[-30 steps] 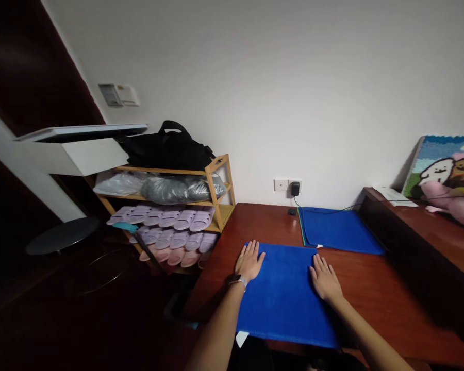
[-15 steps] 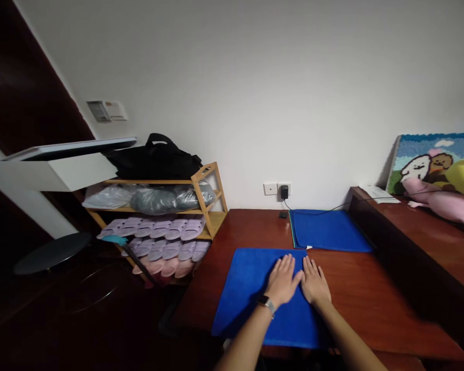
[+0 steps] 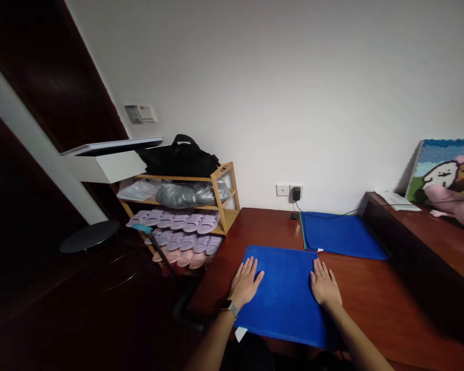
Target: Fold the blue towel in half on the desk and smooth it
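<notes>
A blue cloth (image 3: 282, 293) lies spread flat on the brown wooden table (image 3: 371, 293), with a white tag (image 3: 240, 334) sticking out at its near left corner. Flat on the cloth's left edge rests my left hand (image 3: 246, 282), fingers stretched and thumb apart, a watch on its wrist. My right hand (image 3: 325, 283) lies palm down over the right edge, its fingers also stretched out. Neither hand holds anything. Farther back, another blue cloth (image 3: 342, 237) with a green edge lies on the table.
A wooden rack (image 3: 225, 201) left of the table bears purple slippers (image 3: 185, 222), plastic-wrapped bundles and a black bag (image 3: 180, 159). A black charger (image 3: 296, 194) is plugged into the wall, its cable crossing the back cloth. A raised ledge (image 3: 444, 247) with a pink plush toy (image 3: 456, 206) borders the right.
My left hand has slid left from the cloth's middle to its left edge. My right hand stays by the right edge. The view has turned somewhat to the left.
</notes>
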A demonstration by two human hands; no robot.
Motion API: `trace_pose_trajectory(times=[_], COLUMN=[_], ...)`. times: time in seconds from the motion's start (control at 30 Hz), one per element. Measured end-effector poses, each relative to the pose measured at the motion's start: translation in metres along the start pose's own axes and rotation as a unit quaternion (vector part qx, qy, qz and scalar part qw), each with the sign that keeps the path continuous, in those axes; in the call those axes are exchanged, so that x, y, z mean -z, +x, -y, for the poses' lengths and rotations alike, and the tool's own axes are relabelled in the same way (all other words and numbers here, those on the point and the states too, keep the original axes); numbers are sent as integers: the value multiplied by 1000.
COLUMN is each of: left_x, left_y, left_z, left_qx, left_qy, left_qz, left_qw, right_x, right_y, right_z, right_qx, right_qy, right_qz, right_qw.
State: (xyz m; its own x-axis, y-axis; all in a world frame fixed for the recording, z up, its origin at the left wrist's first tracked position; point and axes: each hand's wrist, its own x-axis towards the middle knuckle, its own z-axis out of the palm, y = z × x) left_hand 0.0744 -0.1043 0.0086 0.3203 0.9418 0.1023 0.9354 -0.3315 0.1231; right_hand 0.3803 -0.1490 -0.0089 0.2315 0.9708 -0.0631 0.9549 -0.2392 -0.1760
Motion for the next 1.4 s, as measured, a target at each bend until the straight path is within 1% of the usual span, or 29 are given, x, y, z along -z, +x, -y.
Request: trace_pose_trajectory(times=[0.07,0.23,0.37,0.5,0.57,0.67,0.77,0.83,0.87,0.93,0.97,1.0,1.07,1.1,1.13,1.17,1.2,1.23,1.27,1.33,1.4], left_x=[-2,-6,-5,-4,-3,1,12,20,22,21,17,11,-5,-13,-19,-23,-26,-26,-24,-16,-6], left_y=[-2,-2,-2,-2,-1,0,3,5,6,6,4,2,-4,-7,-10,-13,-15,-17,-18,-21,-24], left_z=[6,0,1,0,-1,1,0,-14,-27,-64,-86,-109,-149,-164,-173,-177,-175,-167,-154,-118,-74], left_qx=[-4,-5,-4,-6,-4,-5,9,11,0,-52,-86,-117,-165,-177,-182,-182,-179,-173,-164,-133,-78], left_qy=[-1,-9,-21,-18,-11,-3,1,1,-3,-22,-36,-53,-79,-87,-93,-97,-101,-104,-104,-94,-69], left_qz=[-9,-21,-27,-25,-21,-5,36,48,40,9,-6,-9,1,8,13,16,19,20,20,21,27], left_qw=[1000,1000,999,999,1000,1000,999,999,999,998,996,992,983,980,979,978,978,979,981,986,994], right_x=[-2,4,8,1,-2,-3,-2,-2,-2,-1,-1,-1,0,0,1,1,1,1,0,-2,-5], right_y=[1,-1,-20,-44,-52,-56,-56,-55,-55,-55,-55,-56,-57,-58,-59,-59,-59,-59,-58,-57,-56], right_z=[-1,3,5,4,4,5,6,7,7,7,6,6,4,4,3,3,2,2,2,3,3], right_qx=[1,-8,-14,-5,1,2,5,7,7,7,7,9,20,29,37,42,42,37,30,21,18], right_qy=[-1,-10,-7,1,-4,-12,-9,-4,-2,2,4,4,-1,-8,-17,-26,-32,-36,-35,-28,-23], right_qz=[-2,9,4,12,14,3,-1,-3,-4,-6,-7,-6,0,4,8,10,10,7,3,-7,-10], right_qw=[1000,1000,1000,1000,1000,1000,1000,1000,1000,1000,1000,1000,1000,1000,999,999,999,999,999,999,1000])
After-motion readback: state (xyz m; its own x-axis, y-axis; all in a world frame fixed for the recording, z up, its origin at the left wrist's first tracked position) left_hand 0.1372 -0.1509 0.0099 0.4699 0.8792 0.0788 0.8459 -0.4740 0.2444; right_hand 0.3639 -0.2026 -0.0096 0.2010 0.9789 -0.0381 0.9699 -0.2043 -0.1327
